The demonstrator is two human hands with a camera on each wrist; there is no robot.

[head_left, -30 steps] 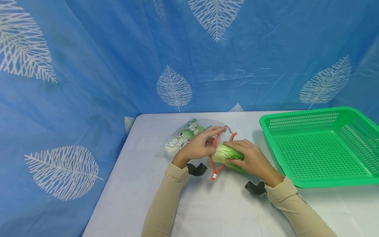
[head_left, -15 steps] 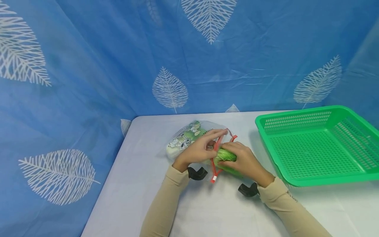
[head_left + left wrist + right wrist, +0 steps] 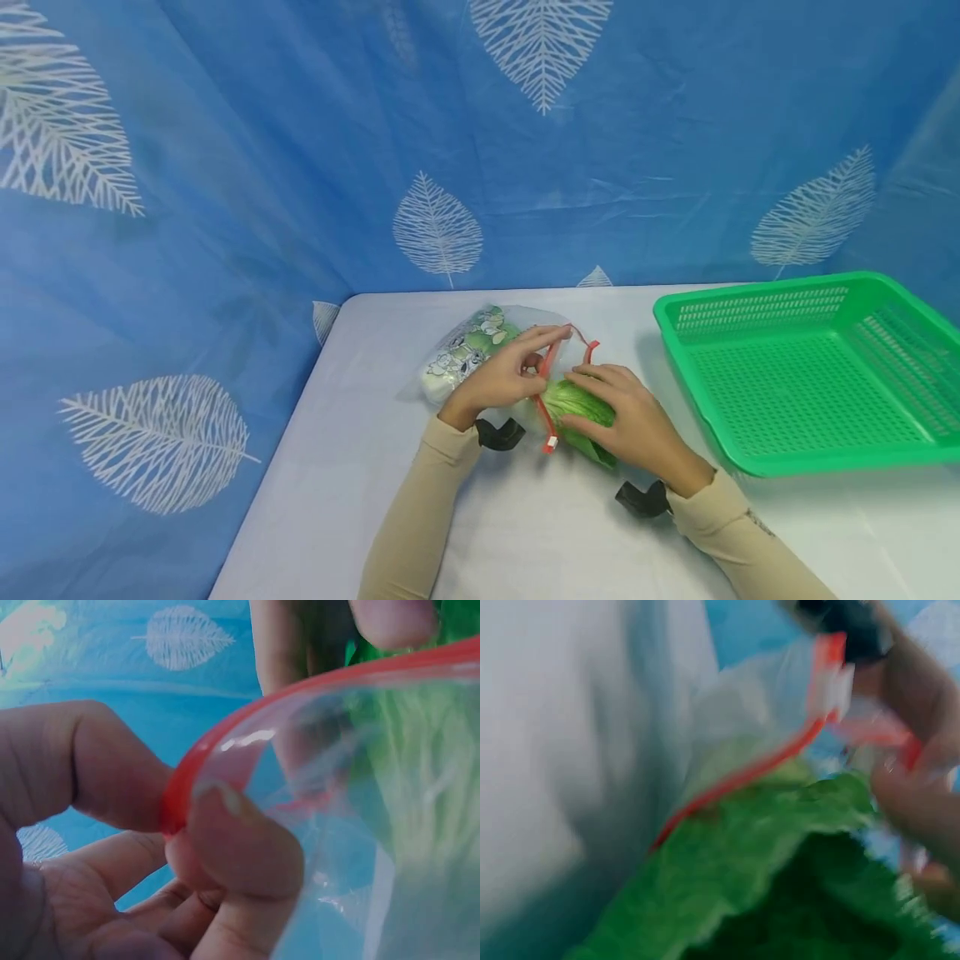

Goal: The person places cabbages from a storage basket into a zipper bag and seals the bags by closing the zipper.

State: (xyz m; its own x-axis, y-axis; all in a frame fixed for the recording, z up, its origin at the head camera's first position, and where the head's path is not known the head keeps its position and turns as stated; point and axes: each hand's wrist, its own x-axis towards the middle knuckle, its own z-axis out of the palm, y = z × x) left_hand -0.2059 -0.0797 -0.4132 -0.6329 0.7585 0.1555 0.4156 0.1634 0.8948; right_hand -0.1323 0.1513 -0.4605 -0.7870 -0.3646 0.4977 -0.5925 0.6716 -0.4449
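A clear zip bag (image 3: pixel 461 350) printed with cartoon figures lies on the table, with pale and green shapes showing through it. My left hand (image 3: pixel 502 371) pinches the red zip edge (image 3: pixel 225 727) at the bag's mouth between thumb and forefinger. Part of a leafy cabbage (image 3: pixel 581 408) is inside the mouth, its pale stalks seen through the plastic in the left wrist view. Its crinkled green leaves (image 3: pixel 727 877) stick out to the right. My right hand (image 3: pixel 637 417) holds this leafy end, thumb on the near side and fingers over the top.
A green plastic basket (image 3: pixel 750 465) with perforated walls stands to the right of my right hand. The white table (image 3: pixel 540 533) meets a blue leaf-patterned curtain (image 3: pixel 660 167) at the back and left.
The cabbage has moved left, deeper into the bag, so more green leaf and less pale stalk shows outside. My right hand went left with it, then slid back right. My left hand kept its pinch.
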